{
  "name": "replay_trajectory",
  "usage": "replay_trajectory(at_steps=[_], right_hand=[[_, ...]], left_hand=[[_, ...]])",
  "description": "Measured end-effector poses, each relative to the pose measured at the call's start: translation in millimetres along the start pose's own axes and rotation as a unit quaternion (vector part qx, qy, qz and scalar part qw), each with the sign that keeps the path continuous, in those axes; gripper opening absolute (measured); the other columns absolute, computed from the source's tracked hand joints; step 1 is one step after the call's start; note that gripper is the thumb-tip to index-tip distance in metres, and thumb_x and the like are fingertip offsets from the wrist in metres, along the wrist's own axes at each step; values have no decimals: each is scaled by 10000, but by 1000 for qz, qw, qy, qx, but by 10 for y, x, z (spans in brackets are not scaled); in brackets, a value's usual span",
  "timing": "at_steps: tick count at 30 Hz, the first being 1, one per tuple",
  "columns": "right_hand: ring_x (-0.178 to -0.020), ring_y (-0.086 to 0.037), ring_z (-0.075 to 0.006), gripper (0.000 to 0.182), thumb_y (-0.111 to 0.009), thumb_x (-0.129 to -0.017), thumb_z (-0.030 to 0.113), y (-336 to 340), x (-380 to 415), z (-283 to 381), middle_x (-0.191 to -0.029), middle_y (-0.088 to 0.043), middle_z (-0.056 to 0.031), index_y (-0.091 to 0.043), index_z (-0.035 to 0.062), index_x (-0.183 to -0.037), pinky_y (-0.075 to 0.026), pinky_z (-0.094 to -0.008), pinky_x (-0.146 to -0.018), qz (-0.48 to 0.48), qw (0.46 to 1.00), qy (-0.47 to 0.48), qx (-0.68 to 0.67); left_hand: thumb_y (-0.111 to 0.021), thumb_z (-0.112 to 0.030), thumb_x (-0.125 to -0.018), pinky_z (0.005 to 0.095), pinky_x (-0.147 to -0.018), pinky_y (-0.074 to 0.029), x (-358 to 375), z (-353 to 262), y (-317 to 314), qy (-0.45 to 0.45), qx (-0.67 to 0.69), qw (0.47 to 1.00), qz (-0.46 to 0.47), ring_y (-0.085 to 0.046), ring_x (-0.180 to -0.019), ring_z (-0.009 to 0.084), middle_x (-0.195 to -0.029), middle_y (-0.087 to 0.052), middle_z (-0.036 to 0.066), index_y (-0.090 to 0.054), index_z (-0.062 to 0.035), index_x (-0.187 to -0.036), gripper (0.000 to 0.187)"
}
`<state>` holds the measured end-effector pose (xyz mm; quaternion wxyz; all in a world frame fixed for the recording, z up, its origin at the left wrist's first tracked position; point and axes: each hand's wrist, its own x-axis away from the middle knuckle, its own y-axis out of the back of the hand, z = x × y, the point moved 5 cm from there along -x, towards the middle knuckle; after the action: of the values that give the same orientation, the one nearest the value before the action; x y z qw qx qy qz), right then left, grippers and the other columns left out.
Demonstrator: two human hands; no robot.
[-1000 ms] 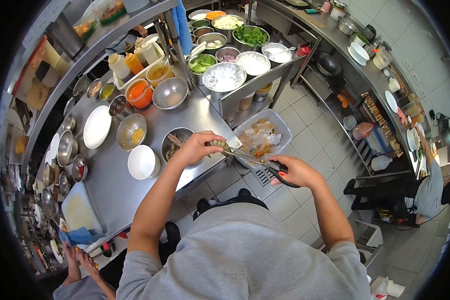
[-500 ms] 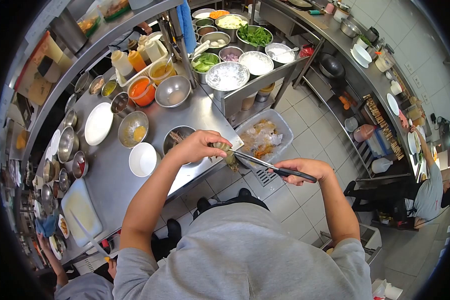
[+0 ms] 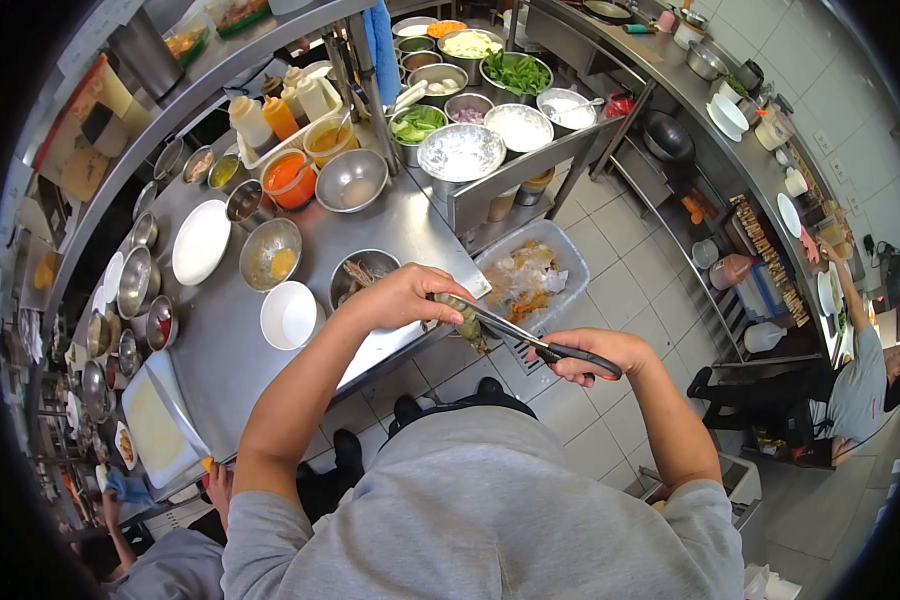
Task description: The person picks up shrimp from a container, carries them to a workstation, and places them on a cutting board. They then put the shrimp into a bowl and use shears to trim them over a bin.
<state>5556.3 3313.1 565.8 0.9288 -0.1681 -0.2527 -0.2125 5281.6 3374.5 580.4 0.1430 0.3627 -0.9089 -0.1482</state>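
Note:
My left hand (image 3: pixel 407 297) pinches a greenish-grey shrimp (image 3: pixel 470 330) above the table's front edge. My right hand (image 3: pixel 597 356) grips the black handles of long metal scissors (image 3: pixel 520 333), whose blades reach left to the shrimp by my left fingertips. Behind my left hand, a metal bowl (image 3: pixel 367 262) holds more shrimp. A white empty bowl (image 3: pixel 290 315) stands left of it on the steel table (image 3: pixel 400 225). Beyond the scissors, a grey plastic bin (image 3: pixel 570 296) on the floor side holds scraps and clear bags.
Bowls of sauce, a white plate (image 3: pixel 201 242) and squeeze bottles (image 3: pixel 280 118) stand on the table. A co-worker at the lower left holds a knife by a cutting board (image 3: pixel 155 440). Another person (image 3: pixel 860 380) works at the right counter (image 3: pixel 760 170).
The scissors handles in my right hand have spread apart and moved slightly left and down. More of the shrimp shows below my left hand. The co-worker's knife has shifted at the cutting board.

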Motion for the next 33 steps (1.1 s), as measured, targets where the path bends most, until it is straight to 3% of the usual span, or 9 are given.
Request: replay_trajectory(at_steps=[3,5,9,10,13,16,26,29,33], right_hand=[[-593,-464,-26,469,-685,-929,348,-51,-34,-36,-727,-460,85,-548,122,-1316,-411,-195,-510,-32,999,-1,23],[-597,-471,-25,468,-688,-928,343,-30,-45,-97,-720,-458,87,-549,120,-1316,-411,-192,-502,-21,1000,4,8],[-617,-504,-43,545,-720,-894,309,0,-86,-186,-772,-471,59,-514,117,-1361,-408,-185,-479,-30,999,4,-12],[-617,-504,-43,545,-720,-894,309,24,-98,-244,-772,-471,59,-514,117,-1361,-408,-185,-479,-31,999,4,-12],[-690,-520,-70,687,-753,-843,284,56,-98,-288,-866,-474,26,-440,121,-1433,-461,-208,-546,-3,999,54,-3],[-813,-504,-91,822,-782,-776,150,-5,-65,-240,-928,-467,11,-356,78,-1475,-487,-229,-671,52,996,61,-36],[-784,-531,-91,968,-845,-742,424,23,-14,-260,-918,-487,6,-345,16,-1464,-511,-242,-650,81,994,46,-51],[-771,-538,-89,1000,-835,-727,503,-6,-42,-209,-904,-498,1,-354,14,-1456,-499,-239,-625,79,994,59,-51],[-749,-535,-89,1003,-819,-717,557,-28,-124,-230,-883,-511,-1,-381,13,-1436,-463,-233,-589,91,985,106,-99]], left_hand=[[-793,-201,-817,277,-732,-502,14,-45,26,-71,-39,997,-18,-637,-812,137,-898,-684,47,-721,-89,-1139,348],[-789,-190,-821,269,-742,-505,35,-39,21,14,47,999,-5,-641,-794,135,-908,-690,52,-721,-85,-1138,341],[-774,-151,-839,254,-761,-512,12,-12,4,-13,5,1000,-19,-642,-810,106,-955,-704,40,-700,-73,-1175,352],[-756,-121,-855,247,-778,-515,25,16,-8,13,76,997,-29,-639,-836,94,-982,-705,38,-683,-54,-1194,353],[-718,-64,-884,240,-807,-521,45,114,-14,48,177,982,-45,-634,-878,78,-1024,-705,41,-652,-16,-1222,348],[-687,-29,-901,241,-827,-525,46,203,-51,41,225,972,-57,-637,-901,84,-1035,-705,52,-639,11,-1223,328],[-681,-114,-929,231,-754,-524,65,189,-16,30,233,963,-133,-645,-842,77,-970,-710,25,-663,-6,-1187,280],[-660,-92,-938,240,-818,-530,23,225,-66,52,184,976,-102,-649,-903,85,-1001,-712,37,-658,-5,-1195,271],[-660,-102,-940,235,-790,-527,8,165,-132,45,214,971,-93,-644,-877,72,-987,-714,24,-663,-22,-1200,273]])
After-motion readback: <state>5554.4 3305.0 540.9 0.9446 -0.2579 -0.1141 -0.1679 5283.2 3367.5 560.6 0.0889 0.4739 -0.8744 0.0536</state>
